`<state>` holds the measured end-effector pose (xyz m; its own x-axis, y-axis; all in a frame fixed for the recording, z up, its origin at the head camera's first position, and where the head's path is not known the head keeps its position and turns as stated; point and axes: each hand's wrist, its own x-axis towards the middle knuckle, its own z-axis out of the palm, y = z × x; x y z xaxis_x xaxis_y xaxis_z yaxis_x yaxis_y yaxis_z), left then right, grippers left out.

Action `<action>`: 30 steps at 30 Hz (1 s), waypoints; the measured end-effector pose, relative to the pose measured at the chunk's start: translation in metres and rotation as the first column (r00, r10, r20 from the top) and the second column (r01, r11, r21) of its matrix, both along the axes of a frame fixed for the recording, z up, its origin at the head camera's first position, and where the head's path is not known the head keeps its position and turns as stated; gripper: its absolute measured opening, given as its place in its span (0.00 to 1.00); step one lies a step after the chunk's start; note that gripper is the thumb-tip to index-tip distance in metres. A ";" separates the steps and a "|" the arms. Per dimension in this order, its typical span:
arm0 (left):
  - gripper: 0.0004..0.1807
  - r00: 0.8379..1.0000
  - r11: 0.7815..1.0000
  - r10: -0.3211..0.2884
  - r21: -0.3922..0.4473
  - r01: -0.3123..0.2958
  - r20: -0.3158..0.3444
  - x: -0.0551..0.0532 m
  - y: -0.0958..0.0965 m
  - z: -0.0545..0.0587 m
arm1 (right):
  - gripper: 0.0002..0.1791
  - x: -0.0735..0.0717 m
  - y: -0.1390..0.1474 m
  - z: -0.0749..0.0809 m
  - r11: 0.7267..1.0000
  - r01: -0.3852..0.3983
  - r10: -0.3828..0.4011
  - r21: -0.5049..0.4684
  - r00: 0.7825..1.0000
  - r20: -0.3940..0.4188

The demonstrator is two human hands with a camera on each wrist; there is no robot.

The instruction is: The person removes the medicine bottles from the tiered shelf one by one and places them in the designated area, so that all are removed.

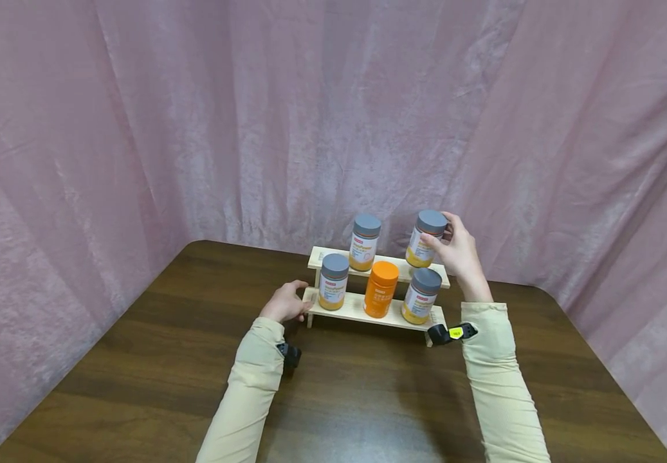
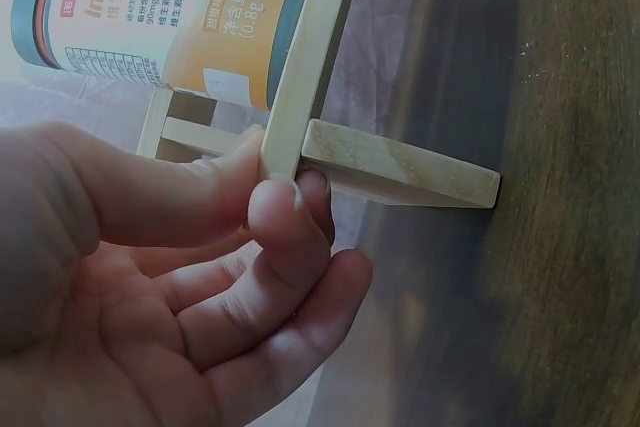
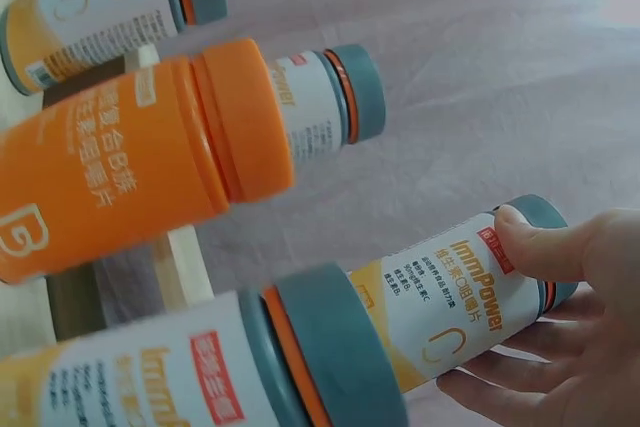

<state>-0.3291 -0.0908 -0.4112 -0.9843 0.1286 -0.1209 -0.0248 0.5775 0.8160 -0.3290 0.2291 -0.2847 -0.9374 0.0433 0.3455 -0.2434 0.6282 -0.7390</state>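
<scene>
Simultaneously, a person's two hands attend to opposite ends of a two-tier wooden rack (image 1: pixel 354 306) standing near the middle of the far edge of a brown surface (image 1: pixel 345 386). At the lower tier's left end, the left hand (image 1: pixel 288 302) pinches the board, thumb above and fingers curled beneath. The right hand (image 1: pixel 462 252), well apart from it, is clamped around the upper part of a grey-lidded jar (image 1: pixel 417 249) at the upper tier's right end; whether the jar's base touches the board cannot be told. Along the same tier, a bare stretch of board separates it from a second grey-lidded jar (image 1: pixel 365 244) nearer the left end. Below, an orange jar (image 1: pixel 381 290) stands mid-tier, with narrow gaps between it and a left front jar (image 1: pixel 333 283) and a right front jar (image 1: pixel 420 301), the latter close to that tier's right end. Open room stretches from the rack to the surface's left and right edges, widest toward the near edge, where the person's pale sleeves (image 1: pixel 486 360) reach in. Behind the far edge hangs a pink curtain (image 1: pixel 281 128).
</scene>
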 end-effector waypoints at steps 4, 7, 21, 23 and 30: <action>0.31 1.000 1.000 -0.002 -0.001 0.002 0.000 0.001 0.001 0.001 | 0.37 0.005 0.008 0.003 1.000 0.011 -0.010 0.015 0.999 -0.043; 0.31 1.000 1.000 -0.008 -0.004 0.008 0.001 0.001 0.002 0.002 | 0.37 0.007 0.016 0.004 1.000 0.019 -0.018 0.016 0.999 -0.045; 0.31 1.000 1.000 -0.006 0.015 0.006 0.007 0.003 -0.002 0.002 | 0.39 0.015 0.042 0.004 0.997 0.073 -0.073 0.014 0.997 -0.020; 0.31 1.000 1.000 -0.004 0.013 0.004 0.010 0.004 -0.002 0.002 | 0.39 0.017 0.046 0.004 0.997 0.081 -0.081 0.014 0.997 -0.013; 0.31 1.000 1.000 -0.004 0.011 0.004 0.018 0.003 -0.001 0.002 | 0.40 0.022 0.059 -0.001 0.993 0.118 -0.118 -0.026 0.993 0.011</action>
